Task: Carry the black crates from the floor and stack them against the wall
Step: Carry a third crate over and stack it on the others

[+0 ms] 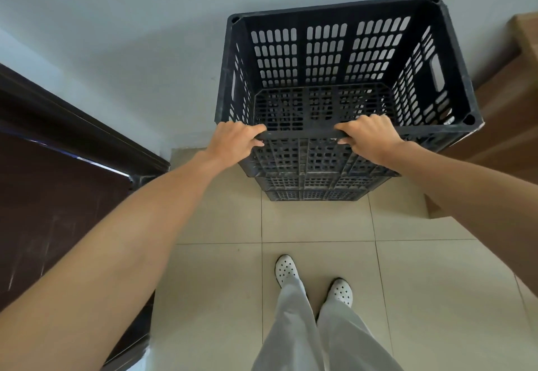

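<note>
1. Progress: the black slotted plastic crate (320,105) in the upper middle of the frame sits on top of the lower black crates (314,194), and the stack stands against the pale blue-grey wall (116,35). At least two layers show under the top one, so I judge that most of the stacking seen here is done.
2. What is left: the top crate looks roughly lined up with those beneath. Whether it is fully seated I cannot tell, and letting go appears not yet done. No other crate lies on the beige tiled floor (320,225) in view; any beyond the frame cannot be judged.
3. Hands: the left hand (235,140) and the right hand (369,137) each grip the near rim of the top crate, fingers curled over its edge, one towards each end.
4. Look of the crate: it is a deep rectangle, open at the top and empty. The walls are pierced with rows of oblong slots, the base is a lattice, there is a handle slot in each end wall, and the thick rim looks scuffed.
5. Surroundings: brown cardboard boxes (506,108) stand at the right edge just beside the stack, a dark brown door (58,195) is at the left, and white perforated clogs (286,268) are at lower centre.
</note>
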